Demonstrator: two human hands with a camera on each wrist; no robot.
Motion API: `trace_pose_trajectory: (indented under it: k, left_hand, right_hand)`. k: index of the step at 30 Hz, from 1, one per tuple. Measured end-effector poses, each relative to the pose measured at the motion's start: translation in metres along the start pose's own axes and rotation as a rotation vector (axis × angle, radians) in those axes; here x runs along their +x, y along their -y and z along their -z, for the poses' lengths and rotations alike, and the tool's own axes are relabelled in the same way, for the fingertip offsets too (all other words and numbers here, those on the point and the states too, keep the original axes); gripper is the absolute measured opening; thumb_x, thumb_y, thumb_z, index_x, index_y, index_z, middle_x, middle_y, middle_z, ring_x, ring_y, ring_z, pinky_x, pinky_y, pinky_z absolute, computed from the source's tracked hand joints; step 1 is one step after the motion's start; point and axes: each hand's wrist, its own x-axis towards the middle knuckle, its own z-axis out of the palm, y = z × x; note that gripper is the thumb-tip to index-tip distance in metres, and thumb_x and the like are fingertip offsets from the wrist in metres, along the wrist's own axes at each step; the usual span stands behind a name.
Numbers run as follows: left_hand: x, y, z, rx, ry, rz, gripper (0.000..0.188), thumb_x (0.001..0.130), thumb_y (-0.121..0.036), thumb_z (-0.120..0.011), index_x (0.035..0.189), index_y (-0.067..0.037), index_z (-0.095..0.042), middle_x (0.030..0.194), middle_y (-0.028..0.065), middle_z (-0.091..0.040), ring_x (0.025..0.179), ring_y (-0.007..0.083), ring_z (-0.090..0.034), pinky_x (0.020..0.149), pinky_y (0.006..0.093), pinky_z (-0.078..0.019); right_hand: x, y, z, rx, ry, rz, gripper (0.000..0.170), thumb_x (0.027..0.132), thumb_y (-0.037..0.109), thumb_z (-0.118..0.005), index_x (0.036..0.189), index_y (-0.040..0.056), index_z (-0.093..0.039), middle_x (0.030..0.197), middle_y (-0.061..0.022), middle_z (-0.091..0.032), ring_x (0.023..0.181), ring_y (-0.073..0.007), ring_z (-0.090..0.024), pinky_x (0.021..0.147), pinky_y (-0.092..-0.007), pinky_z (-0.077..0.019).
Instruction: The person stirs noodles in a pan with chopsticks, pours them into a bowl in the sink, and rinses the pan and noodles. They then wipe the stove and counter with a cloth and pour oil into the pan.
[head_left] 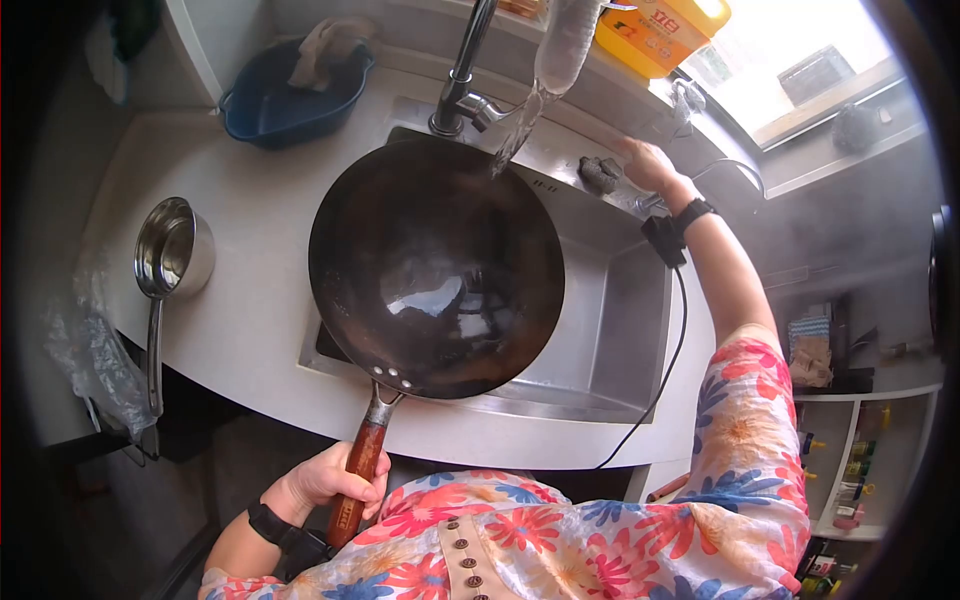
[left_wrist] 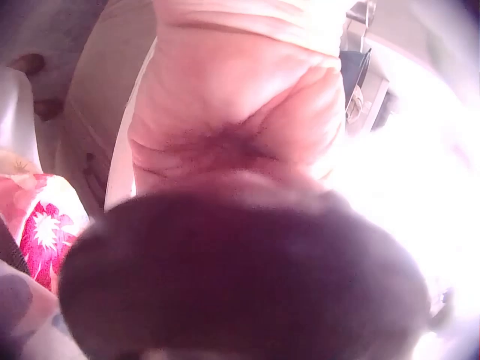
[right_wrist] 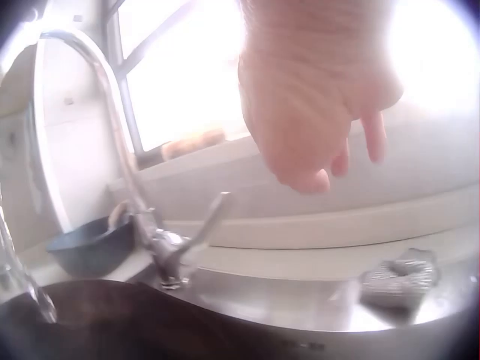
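Note:
A dark wok (head_left: 435, 270) is tilted over the sink (head_left: 620, 300), its wooden handle (head_left: 358, 475) gripped by my left hand (head_left: 330, 480). Water from the tap (head_left: 465, 75) pours onto the wok's far inner side. My right hand (head_left: 650, 168) is in the air behind the sink, holding nothing, with a grey scouring pad (head_left: 600, 175) near it. In the right wrist view, its fingers hang loosely above and left of the pad (right_wrist: 399, 279); the tap lever (right_wrist: 206, 225) stands further left. The left wrist view shows mostly the wrist, with the grip hidden.
On the counter at left stand a steel saucepan (head_left: 172, 250) and a blue basin (head_left: 295, 100) with a cloth over its rim. A yellow detergent jug (head_left: 660, 35) is by the window. A black cable (head_left: 675, 350) runs from the right wrist across the sink's right side.

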Motion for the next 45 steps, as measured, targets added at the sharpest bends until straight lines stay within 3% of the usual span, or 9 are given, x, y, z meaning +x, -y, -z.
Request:
trace_pose_trajectory:
  k: [8, 13, 18, 25, 39, 41, 42, 44, 45]
  left_hand:
    - [0.008, 0.004, 0.011, 0.049, -0.023, 0.043, 0.034, 0.065, -0.003, -0.069, 0.089, -0.003, -0.045, 0.068, 0.0132, -0.056, 0.057, 0.0248, -0.059, 0.053, 0.0336, -0.0473]
    - [0.014, 0.007, 0.017, 0.057, -0.017, 0.044, 0.034, 0.066, -0.003, -0.069, 0.089, -0.004, -0.045, 0.067, 0.0124, -0.056, 0.057, 0.0248, -0.059, 0.053, 0.0333, -0.0466]
    - [0.015, 0.011, 0.022, 0.045, 0.019, 0.050, 0.034, 0.067, -0.003, -0.069, 0.090, -0.006, -0.044, 0.067, 0.0121, -0.056, 0.058, 0.0251, -0.059, 0.056, 0.0345, -0.0479]
    - [0.010, 0.002, 0.012, -0.040, 0.032, 0.102, 0.033, 0.069, -0.003, -0.067, 0.093, -0.005, -0.044, 0.067, 0.0135, -0.056, 0.056, 0.0255, -0.060, 0.055, 0.0351, -0.0492]
    - [0.019, 0.013, 0.029, -0.277, 0.136, 0.124, 0.029, 0.071, 0.003, -0.063, 0.090, -0.007, -0.044, 0.061, 0.0096, -0.049, 0.047, 0.0203, -0.051, 0.046, 0.0347, -0.0417]
    - [0.020, 0.012, 0.032, -0.264, 0.150, 0.137, 0.029, 0.070, 0.003, -0.063, 0.089, -0.007, -0.043, 0.061, 0.0092, -0.049, 0.046, 0.0198, -0.051, 0.046, 0.0344, -0.0411]
    - [0.019, 0.012, 0.033, -0.242, 0.139, 0.133, 0.029, 0.070, 0.002, -0.064, 0.088, -0.007, -0.043, 0.060, 0.0090, -0.048, 0.045, 0.0194, -0.050, 0.044, 0.0333, -0.0401]
    - [0.018, 0.014, 0.035, -0.251, 0.145, 0.127, 0.028, 0.071, 0.002, -0.062, 0.089, -0.007, -0.042, 0.060, 0.0094, -0.049, 0.045, 0.0196, -0.051, 0.045, 0.0334, -0.0417]
    - [0.018, 0.014, 0.035, -0.257, 0.155, 0.116, 0.027, 0.072, 0.002, -0.061, 0.089, -0.007, -0.042, 0.061, 0.0099, -0.050, 0.046, 0.0199, -0.052, 0.045, 0.0334, -0.0433]
  right_hand:
    - [-0.005, -0.011, -0.063, 0.071, 0.006, -0.120, 0.057, 0.075, 0.009, -0.054, 0.130, 0.0136, -0.043, 0.128, -0.0131, -0.049, 0.120, -0.0303, -0.044, 0.101, -0.0370, -0.0359]
    - [-0.012, 0.007, -0.056, 0.169, 0.053, -0.186, 0.058, 0.075, 0.011, -0.057, 0.131, 0.0131, -0.042, 0.131, -0.0155, -0.046, 0.122, -0.0313, -0.042, 0.100, -0.0381, -0.0361]
    - [-0.033, 0.002, -0.051, 0.116, -0.105, -0.029, 0.059, 0.075, 0.013, -0.059, 0.131, 0.0119, -0.042, 0.129, -0.0164, -0.047, 0.120, -0.0307, -0.044, 0.100, -0.0380, -0.0362]
    - [-0.035, -0.001, -0.045, 0.206, -0.147, -0.008, 0.061, 0.073, 0.013, -0.060, 0.131, 0.0091, -0.041, 0.128, -0.0174, -0.048, 0.120, -0.0326, -0.044, 0.101, -0.0381, -0.0349]
    - [-0.010, -0.016, -0.076, 0.110, -0.028, -0.102, 0.062, 0.073, 0.015, -0.061, 0.131, 0.0157, -0.041, 0.131, -0.0154, -0.044, 0.120, -0.0362, -0.042, 0.100, -0.0426, -0.0356]
    - [-0.019, -0.024, -0.076, 0.098, -0.333, 0.015, 0.058, 0.073, 0.014, -0.061, 0.128, 0.0128, -0.045, 0.125, -0.0150, -0.050, 0.115, -0.0325, -0.049, 0.096, -0.0390, -0.0402]
    - [-0.032, -0.017, -0.070, 0.103, -0.325, 0.012, 0.058, 0.073, 0.014, -0.061, 0.128, 0.0128, -0.045, 0.125, -0.0150, -0.050, 0.115, -0.0325, -0.049, 0.096, -0.0390, -0.0402]
    - [-0.073, 0.003, -0.054, 0.546, -0.301, -0.154, 0.048, 0.076, 0.014, -0.061, 0.123, 0.0098, -0.050, 0.116, -0.0128, -0.057, 0.105, -0.0262, -0.057, 0.088, -0.0341, -0.0459]
    - [-0.094, 0.011, -0.052, 0.540, -0.301, -0.159, 0.048, 0.076, 0.014, -0.061, 0.123, 0.0098, -0.050, 0.116, -0.0128, -0.057, 0.105, -0.0262, -0.057, 0.088, -0.0341, -0.0459]
